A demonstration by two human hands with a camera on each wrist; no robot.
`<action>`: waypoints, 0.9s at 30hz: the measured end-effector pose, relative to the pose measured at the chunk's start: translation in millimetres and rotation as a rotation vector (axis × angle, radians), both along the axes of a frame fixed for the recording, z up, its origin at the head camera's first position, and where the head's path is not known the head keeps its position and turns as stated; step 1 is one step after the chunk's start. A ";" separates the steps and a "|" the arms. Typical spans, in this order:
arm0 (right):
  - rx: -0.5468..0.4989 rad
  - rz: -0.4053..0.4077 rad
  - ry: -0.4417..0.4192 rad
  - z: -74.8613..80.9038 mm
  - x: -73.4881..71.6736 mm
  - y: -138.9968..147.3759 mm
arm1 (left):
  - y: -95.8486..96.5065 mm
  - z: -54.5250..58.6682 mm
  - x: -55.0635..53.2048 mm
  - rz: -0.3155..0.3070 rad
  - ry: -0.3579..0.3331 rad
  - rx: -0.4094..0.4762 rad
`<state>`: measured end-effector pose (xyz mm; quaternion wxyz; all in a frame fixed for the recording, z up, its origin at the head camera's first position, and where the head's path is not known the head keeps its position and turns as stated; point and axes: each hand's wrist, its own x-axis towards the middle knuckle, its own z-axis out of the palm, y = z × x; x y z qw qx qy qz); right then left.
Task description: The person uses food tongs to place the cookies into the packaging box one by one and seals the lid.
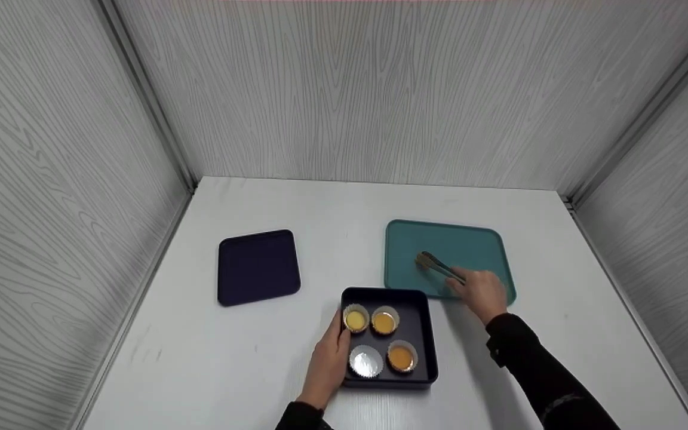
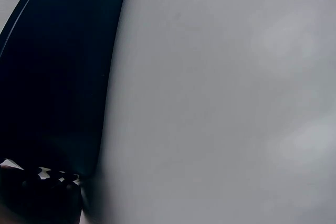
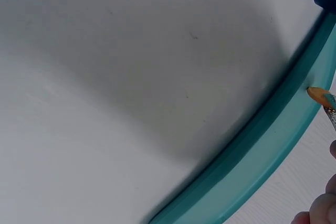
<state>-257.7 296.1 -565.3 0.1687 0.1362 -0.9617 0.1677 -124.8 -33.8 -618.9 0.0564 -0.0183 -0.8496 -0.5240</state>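
Observation:
My left hand grips the left side of a square dark baking pan. In the pan sit two yellow-filled cups, one at the rear left and one beside it, an orange-filled cup and a silver foil cup with no filling visible. Over the teal tray, my right hand holds slim tongs pointing left. An orange-brown piece shows at their tip; its kind is unclear. In the left wrist view the pan's dark wall hides most of the hand.
A flat dark purple tray lies left of the pan on the white table. Grey wood-grain panels close off the back and both sides. The pan's rear right corner stands close to the teal tray's front edge.

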 end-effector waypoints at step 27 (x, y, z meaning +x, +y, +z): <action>-0.093 0.051 0.019 0.7 4.3 -1.2 | -0.4 1.3 -0.4 -0.023 -0.038 0.045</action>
